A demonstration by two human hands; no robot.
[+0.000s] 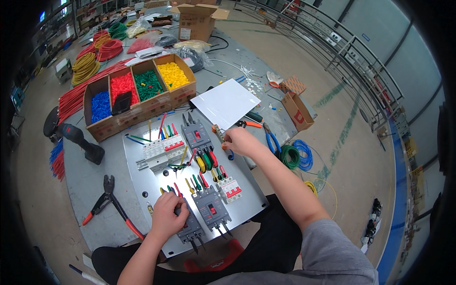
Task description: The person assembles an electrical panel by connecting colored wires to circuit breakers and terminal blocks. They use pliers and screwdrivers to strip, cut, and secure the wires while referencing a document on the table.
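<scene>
My left hand rests with curled fingers at the upper end of a grey circuit breaker, the lower left one on a metal mounting plate. What its fingertips hold, if anything, is hidden. A second grey breaker sits beside it, with short coloured wires at its top. My right hand is closed around a small tool with orange and blue parts, right of the upper breaker; its kind is unclear. White miniature breakers with red levers stand at the upper left, and another group at the right.
A cardboard box holds blue, red, green and yellow caps, with a black phone on it. Crimping pliers and a cordless driver lie left. White paper and blue-handled pliers lie right. Wire coils hang past the table edge.
</scene>
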